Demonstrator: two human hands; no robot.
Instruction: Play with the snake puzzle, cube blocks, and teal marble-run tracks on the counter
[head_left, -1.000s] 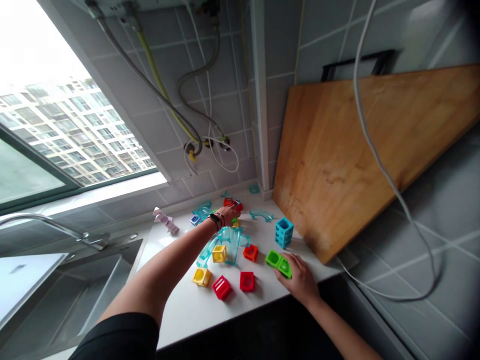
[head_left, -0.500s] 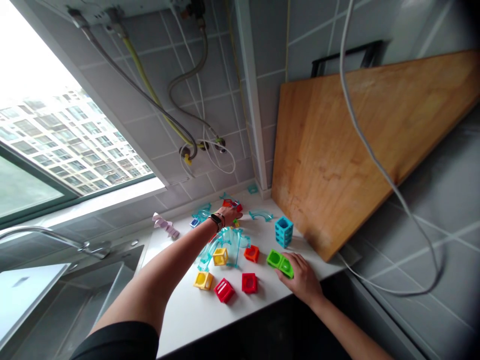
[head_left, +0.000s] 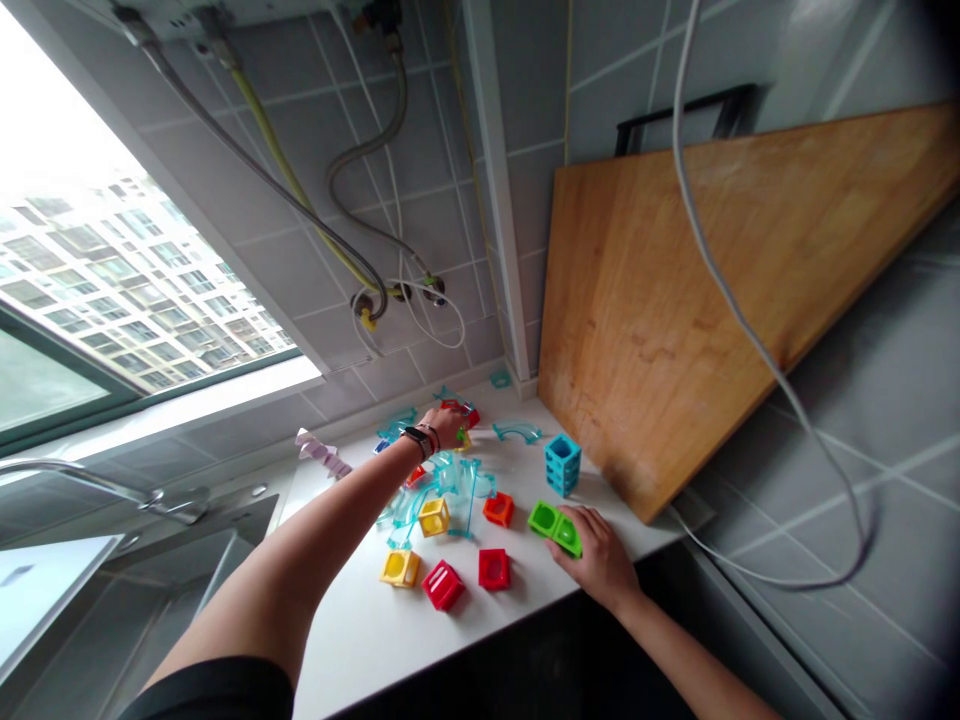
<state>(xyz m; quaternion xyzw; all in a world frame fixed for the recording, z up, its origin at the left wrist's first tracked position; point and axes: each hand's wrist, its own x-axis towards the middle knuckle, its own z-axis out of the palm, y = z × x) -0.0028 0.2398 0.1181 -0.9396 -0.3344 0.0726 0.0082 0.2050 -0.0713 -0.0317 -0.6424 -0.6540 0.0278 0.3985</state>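
Observation:
My right hand (head_left: 601,562) is closed around the near end of a pair of joined green toy blocks (head_left: 555,528) with round hollows in them. Far across the counter, my left hand (head_left: 448,428) reaches down among the toy pieces, a watch on its wrist. Its fingertips are partly hidden beside a red block (head_left: 471,414) and a small yellow-and-green piece (head_left: 463,438), so their grip is unclear. Between the hands are an orange-red block (head_left: 499,510), a yellow block (head_left: 433,518) and clear teal track pieces (head_left: 450,476).
A blue block stack (head_left: 562,465) stands near the leaning wooden board (head_left: 720,300). Closer in are a red block (head_left: 494,569), a slotted red block (head_left: 443,585) and another yellow block (head_left: 400,568). A pale purple twisted piece (head_left: 322,455) lies by the sink (head_left: 225,560).
My left hand has shifted slightly on the far pieces, its fingers now lower beside the red block. My right hand keeps the green blocks in place. The view has moved a little.

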